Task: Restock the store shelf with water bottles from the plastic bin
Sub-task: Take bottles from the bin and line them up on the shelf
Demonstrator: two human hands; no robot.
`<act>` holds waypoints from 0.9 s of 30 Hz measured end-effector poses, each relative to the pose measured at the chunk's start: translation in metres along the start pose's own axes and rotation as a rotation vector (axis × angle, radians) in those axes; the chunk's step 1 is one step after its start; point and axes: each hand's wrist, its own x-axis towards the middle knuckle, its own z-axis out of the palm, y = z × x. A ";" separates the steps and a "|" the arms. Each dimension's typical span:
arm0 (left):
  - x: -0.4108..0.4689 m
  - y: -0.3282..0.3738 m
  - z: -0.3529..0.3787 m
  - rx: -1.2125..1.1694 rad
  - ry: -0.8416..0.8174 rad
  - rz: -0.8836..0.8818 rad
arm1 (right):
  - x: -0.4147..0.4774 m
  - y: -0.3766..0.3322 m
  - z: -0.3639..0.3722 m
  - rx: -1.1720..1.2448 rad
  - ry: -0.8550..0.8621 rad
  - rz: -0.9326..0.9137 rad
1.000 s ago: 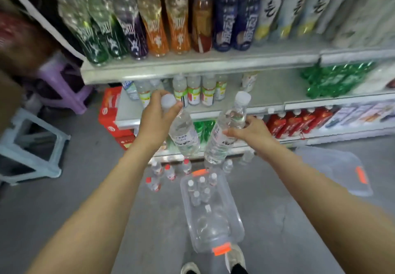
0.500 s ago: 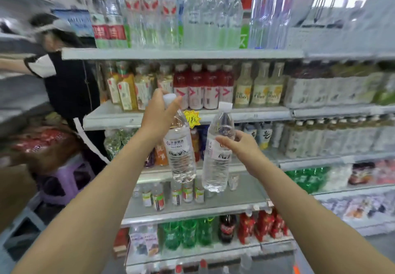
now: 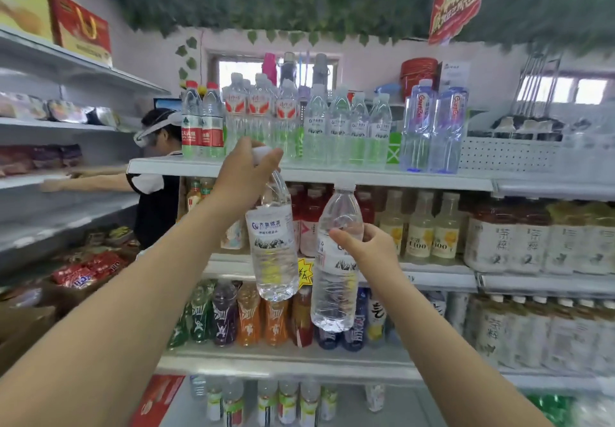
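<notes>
- Before the person stands the store shelf (image 3: 309,173), several tiers of drinks; its top tier carries a row of matching water bottles (image 3: 346,130), which is probably where the two in hand are meant to go. The plastic bin is out of view.
- Both forearms reach up and forward, the left one raised higher, so the bottles hang in front of the middle tiers and just below the top tier's front edge.
- The left bottle (image 3: 273,243) hangs with its base tilted a little to the right, because it is carried by its top only.
- The right bottle (image 3: 336,260) stands nearly upright, since it is gripped mid-body for steady placing.
- The left hand (image 3: 246,173) is curled from above, its grip closed over the cap and neck.
- The right hand (image 3: 369,247) wraps the label band, thumb in front, its grip pressed around the bottle.
</notes>
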 end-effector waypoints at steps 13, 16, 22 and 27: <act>0.134 -0.019 -0.008 0.022 -0.073 0.217 | 0.107 -0.030 0.027 -0.073 0.225 -0.111; 0.159 -0.013 -0.006 -0.008 -0.082 0.254 | 0.127 -0.040 0.021 -0.106 0.296 -0.139; 0.197 0.000 0.009 -0.069 -0.079 0.315 | 0.175 -0.066 -0.001 -0.179 0.394 -0.259; 0.214 0.007 0.038 -0.077 -0.056 0.318 | 0.222 -0.070 -0.023 -0.129 0.377 -0.327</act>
